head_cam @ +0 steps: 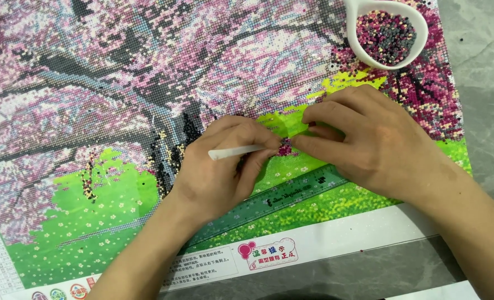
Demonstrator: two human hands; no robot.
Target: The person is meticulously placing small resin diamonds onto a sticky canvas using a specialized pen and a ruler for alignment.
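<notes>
While the diamond-painting canvas (91,83) lay flat across the grey table (480,66), most of its pink blossom and dark branches were already beaded, and the green meadow at the lower left was largely bare print. Further right, the left hand (219,166) was curled closed around a white applicator pen (236,151), whose blunt end pointed left and whose tip was hidden under the fingers. Beneath both hands a translucent green ruler (280,197) lay aslant on the canvas, under the heel of the left hand. Just past the pen, a small cluster of pink and dark beads (284,146) sat on the canvas between the two hands. The right hand (363,139) pressed down beside it with fingertips pinched together; whether they held a bead could not be told. At the upper right a white tray (353,33), heaped with mixed pink and grey beads, rested on the canvas's edge.

The risk seemed twofold: a wrist dragging across the sticky unbeaded area could dislodge or smear set beads, and a sudden lift of the right forearm might knock the tray, scattering its load over the adhesive.
</notes>
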